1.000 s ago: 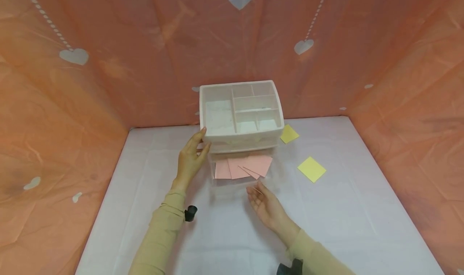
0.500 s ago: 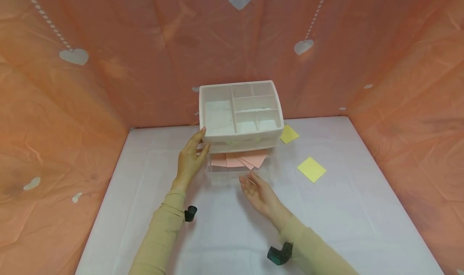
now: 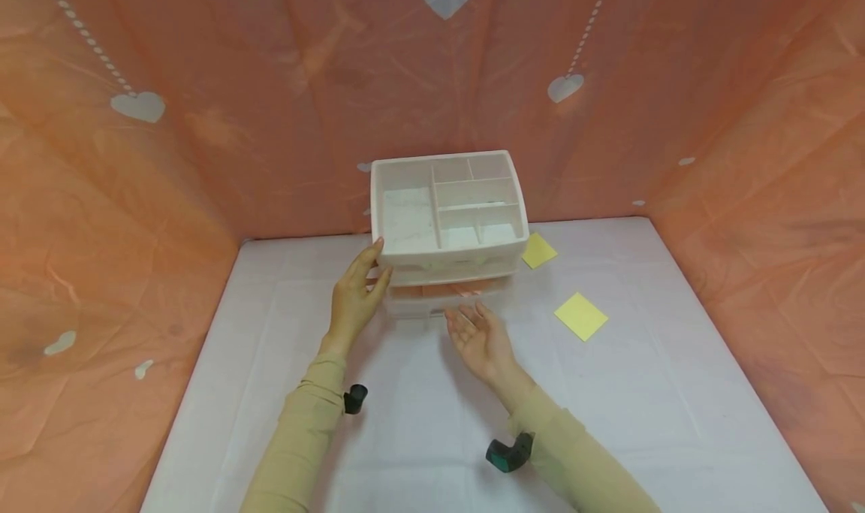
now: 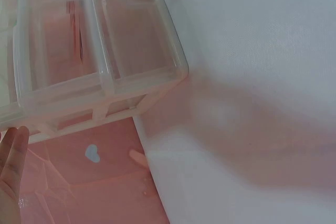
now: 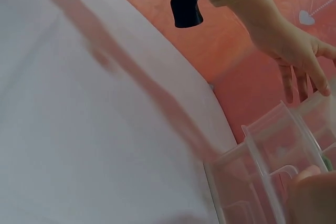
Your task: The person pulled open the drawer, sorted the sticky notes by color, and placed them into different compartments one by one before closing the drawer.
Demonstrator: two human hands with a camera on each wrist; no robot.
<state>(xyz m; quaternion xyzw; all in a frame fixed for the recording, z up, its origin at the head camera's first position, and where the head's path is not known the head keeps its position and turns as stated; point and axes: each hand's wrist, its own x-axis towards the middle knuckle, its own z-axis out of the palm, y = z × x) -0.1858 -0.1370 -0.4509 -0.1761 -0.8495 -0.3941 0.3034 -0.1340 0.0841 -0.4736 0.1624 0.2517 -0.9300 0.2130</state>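
A white plastic drawer organizer stands against the back, its top split into several compartments. My left hand rests at its front left corner, thumb on the front and fingers along the side. In the left wrist view those fingers lie nearly straight against it. My right hand, palm up with loosely bent fingers, touches the front of the clear lower drawer. That drawer stands almost fully in. Edges of pink paper cards show through the clear plastic in the left wrist view; most of them are hidden.
Two yellow sticky notes lie on the white table to the right: one note in front, the other note beside the organizer. An orange-pink cloth with pale hearts hangs behind and at both sides.
My right hand has moved forward, and the lower drawer has slid back into the organizer, covering most of the pink cards. The left hand has stayed where it was.
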